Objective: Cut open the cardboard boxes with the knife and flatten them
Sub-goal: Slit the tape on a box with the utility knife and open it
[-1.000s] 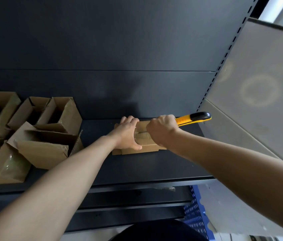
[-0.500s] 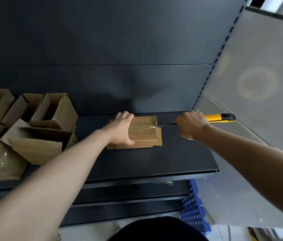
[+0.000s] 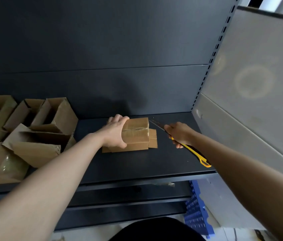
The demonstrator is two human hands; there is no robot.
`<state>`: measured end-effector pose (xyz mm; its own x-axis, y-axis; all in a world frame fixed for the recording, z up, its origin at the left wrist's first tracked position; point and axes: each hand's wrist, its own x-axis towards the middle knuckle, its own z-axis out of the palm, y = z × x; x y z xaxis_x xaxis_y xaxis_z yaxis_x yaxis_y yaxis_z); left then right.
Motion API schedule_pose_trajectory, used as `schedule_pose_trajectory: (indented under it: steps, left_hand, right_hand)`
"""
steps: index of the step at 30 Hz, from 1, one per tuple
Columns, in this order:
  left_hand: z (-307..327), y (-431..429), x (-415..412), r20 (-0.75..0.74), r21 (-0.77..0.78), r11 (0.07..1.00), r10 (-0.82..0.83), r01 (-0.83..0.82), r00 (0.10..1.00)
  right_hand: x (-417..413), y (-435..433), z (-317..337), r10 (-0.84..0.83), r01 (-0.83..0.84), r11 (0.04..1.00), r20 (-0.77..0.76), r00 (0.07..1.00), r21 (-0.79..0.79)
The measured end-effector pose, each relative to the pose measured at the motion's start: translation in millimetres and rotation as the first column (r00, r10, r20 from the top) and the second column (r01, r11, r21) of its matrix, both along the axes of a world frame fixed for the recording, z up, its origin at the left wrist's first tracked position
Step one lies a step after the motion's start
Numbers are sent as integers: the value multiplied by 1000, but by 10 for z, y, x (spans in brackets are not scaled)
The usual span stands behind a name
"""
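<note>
Small taped box (image 3: 135, 134), mid-shelf (image 3: 137, 167): standing, not flattened; top seam cut cannot be confirmed.
Left hand (image 3: 114, 133) grips its left end; right hand (image 3: 179, 134) fisted round utility knife (image 3: 193, 152), blade just clear. Opened boxes (image 3: 38, 136) at left, unflattened.

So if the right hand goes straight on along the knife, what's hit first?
Likely the far right corner of the taped box, just off the knife tip; depth is unclear, so it might pass behind to the back panel.
</note>
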<state>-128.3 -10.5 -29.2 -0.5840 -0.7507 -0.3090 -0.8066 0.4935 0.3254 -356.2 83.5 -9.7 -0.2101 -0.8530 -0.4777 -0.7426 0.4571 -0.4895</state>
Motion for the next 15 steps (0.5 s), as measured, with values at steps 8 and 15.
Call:
schedule_pose_trajectory:
  steps: [8,15]
  left_hand:
    - [15,51,64,-15,61,997,44,-43,999]
    - [45,73,36,-21,115,993,39,-37,999]
  right_hand:
    - [-18,52,-174,-32,42,998,202,979,-46]
    - [-67,75,-224,29,-33,999,304,952,6]
